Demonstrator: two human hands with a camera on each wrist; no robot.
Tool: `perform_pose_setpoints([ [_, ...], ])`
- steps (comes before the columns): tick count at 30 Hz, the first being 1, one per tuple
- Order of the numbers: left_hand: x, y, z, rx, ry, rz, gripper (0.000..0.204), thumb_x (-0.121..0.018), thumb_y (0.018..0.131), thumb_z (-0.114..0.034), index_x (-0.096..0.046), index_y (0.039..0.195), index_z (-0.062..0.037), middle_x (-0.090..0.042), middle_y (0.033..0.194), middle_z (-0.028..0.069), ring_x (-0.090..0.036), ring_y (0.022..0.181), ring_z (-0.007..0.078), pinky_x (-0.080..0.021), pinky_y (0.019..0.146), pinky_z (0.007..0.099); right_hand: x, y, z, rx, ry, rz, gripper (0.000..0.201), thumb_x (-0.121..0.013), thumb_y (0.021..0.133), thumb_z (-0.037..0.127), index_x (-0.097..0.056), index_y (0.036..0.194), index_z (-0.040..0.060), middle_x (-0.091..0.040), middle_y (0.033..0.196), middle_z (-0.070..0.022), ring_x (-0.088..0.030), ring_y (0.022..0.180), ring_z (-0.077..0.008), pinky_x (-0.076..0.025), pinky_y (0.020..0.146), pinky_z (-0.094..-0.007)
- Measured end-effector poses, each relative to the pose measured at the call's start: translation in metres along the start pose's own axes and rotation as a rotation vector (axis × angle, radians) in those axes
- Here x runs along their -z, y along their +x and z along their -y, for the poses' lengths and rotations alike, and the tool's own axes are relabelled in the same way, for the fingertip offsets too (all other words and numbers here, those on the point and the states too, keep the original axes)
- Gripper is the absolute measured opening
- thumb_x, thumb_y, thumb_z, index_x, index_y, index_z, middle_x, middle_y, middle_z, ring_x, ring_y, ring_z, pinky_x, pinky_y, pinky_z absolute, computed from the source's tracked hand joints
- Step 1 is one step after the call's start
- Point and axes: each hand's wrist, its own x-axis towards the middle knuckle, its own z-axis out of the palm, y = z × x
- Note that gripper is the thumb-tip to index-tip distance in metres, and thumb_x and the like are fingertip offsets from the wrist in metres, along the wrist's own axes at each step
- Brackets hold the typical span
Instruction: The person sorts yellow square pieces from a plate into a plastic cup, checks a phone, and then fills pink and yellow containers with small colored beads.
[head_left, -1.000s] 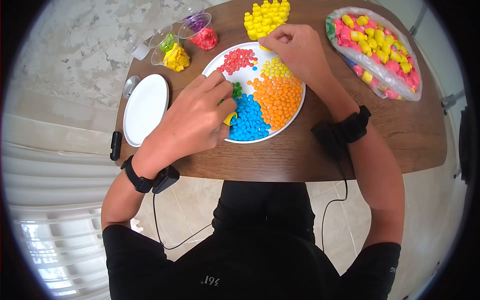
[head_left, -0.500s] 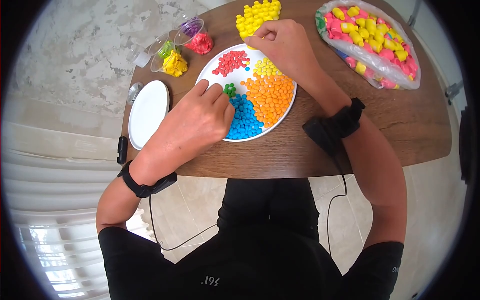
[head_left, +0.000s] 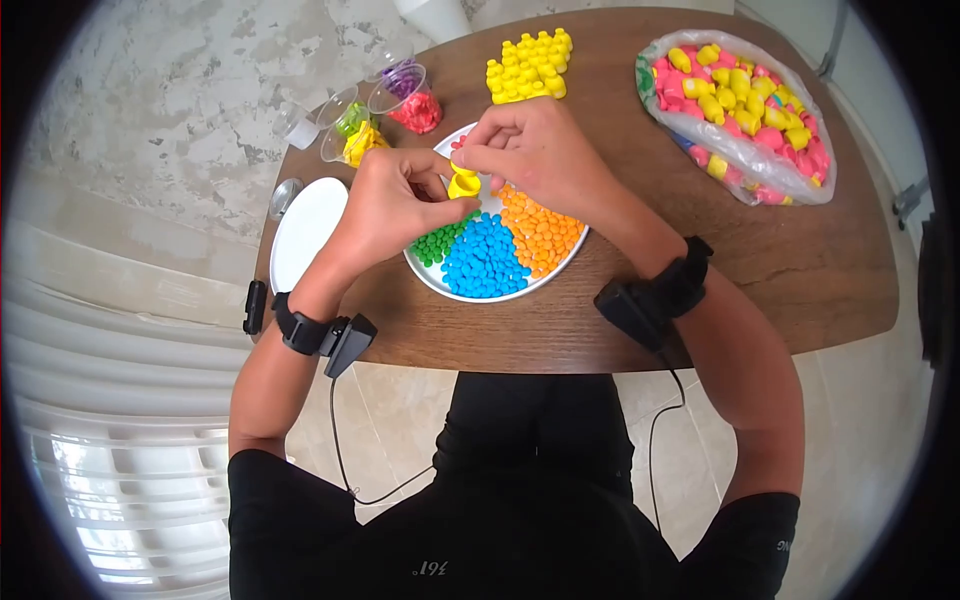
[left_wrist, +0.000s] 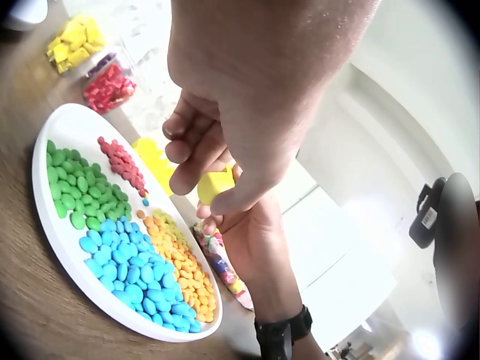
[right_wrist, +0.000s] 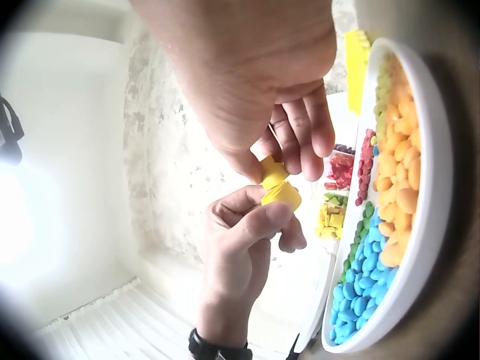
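Over the large white plate [head_left: 498, 297], both hands meet at two small yellow plastic pieces. My left hand [head_left: 395, 200] holds a hollow yellow piece [head_left: 464, 186] with a round open end between thumb and fingers. Just above it, my right hand [head_left: 535, 150] pinches a yellow cap-like piece [right_wrist: 273, 171] between thumb and forefinger, tilted and right at the left hand's piece in the right wrist view. Sorted button-shaped candies lie on the plate: green ones [left_wrist: 79, 187], blue ones [head_left: 485, 260], orange ones [head_left: 545, 230], red ones [left_wrist: 124, 165] and some yellow ones.
A cluster of upright yellow bottle-shaped pieces [head_left: 528, 70] stands behind the plate. At the right lies a clear plastic bag [head_left: 735, 160] of pink and yellow pieces. Clear cups [head_left: 405, 95] with coloured bits stand at the back left, a smaller white plate [head_left: 305, 235] nearer.
My right hand has come from beside the yellow cluster down and left to my left hand. The left hand has turned and risen towards it, uncovering the green candies.
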Motion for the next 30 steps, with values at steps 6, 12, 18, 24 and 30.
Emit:
perform_pose_setpoints([
  [6, -0.001, 0.015, 0.016, -0.018, -0.139, -0.048, 0.022, -0.087, 0.080, -0.009, -0.078, 0.094, 0.0040, -0.068, 0.065, -0.0005, -0.057, 0.060, 0.0019, -0.045, 0.057, 0.0223, 0.009, -0.003, 0.014, 0.029, -0.184, 0.028, 0.022, -0.082, 0.089, 0.018, -0.078, 0.093, -0.0026, -0.073, 0.076, -0.0050, -0.066, 0.065, -0.0073, -0.052, 0.060, -0.0232],
  [12, -0.005, 0.012, 0.005, -0.057, -0.118, -0.067, 0.019, -0.086, 0.080, -0.005, -0.076, 0.093, 0.0037, -0.072, 0.068, 0.0025, -0.062, 0.062, 0.0041, -0.049, 0.062, 0.0224, 0.009, 0.000, 0.013, 0.056, -0.141, 0.000, 0.026, -0.084, 0.082, 0.018, -0.076, 0.087, -0.0053, -0.073, 0.071, -0.0090, -0.066, 0.062, -0.0092, -0.051, 0.057, -0.0252],
  [18, -0.008, 0.017, 0.008, -0.095, -0.215, -0.115, 0.017, -0.085, 0.082, -0.004, -0.074, 0.091, 0.0051, -0.070, 0.067, 0.0020, -0.064, 0.061, 0.0050, -0.050, 0.062, 0.0224, 0.006, -0.001, 0.021, 0.017, -0.048, 0.036, 0.026, -0.082, 0.088, 0.021, -0.073, 0.093, -0.0035, -0.073, 0.074, -0.0068, -0.067, 0.065, -0.0074, -0.050, 0.057, -0.0237],
  [24, -0.018, 0.031, 0.006, -0.195, -0.144, -0.164, 0.023, -0.084, 0.086, -0.010, -0.076, 0.100, 0.0056, -0.064, 0.059, -0.0014, -0.058, 0.056, 0.0017, -0.045, 0.054, 0.0205, 0.018, -0.001, 0.028, -0.011, -0.167, -0.042, 0.026, -0.082, 0.088, 0.020, -0.070, 0.092, -0.0035, -0.074, 0.072, -0.0120, -0.070, 0.063, -0.0114, -0.051, 0.056, -0.0267],
  [30, -0.018, 0.052, 0.013, -0.169, 0.072, 0.043, 0.033, -0.083, 0.088, -0.014, -0.077, 0.116, 0.0024, -0.067, 0.065, 0.0030, -0.059, 0.058, 0.0053, -0.047, 0.057, 0.0269, 0.041, 0.008, 0.008, 0.002, -0.340, -0.254, 0.028, -0.079, 0.092, 0.024, -0.072, 0.096, -0.0028, -0.074, 0.073, -0.0085, -0.071, 0.061, -0.0115, -0.051, 0.047, -0.0254],
])
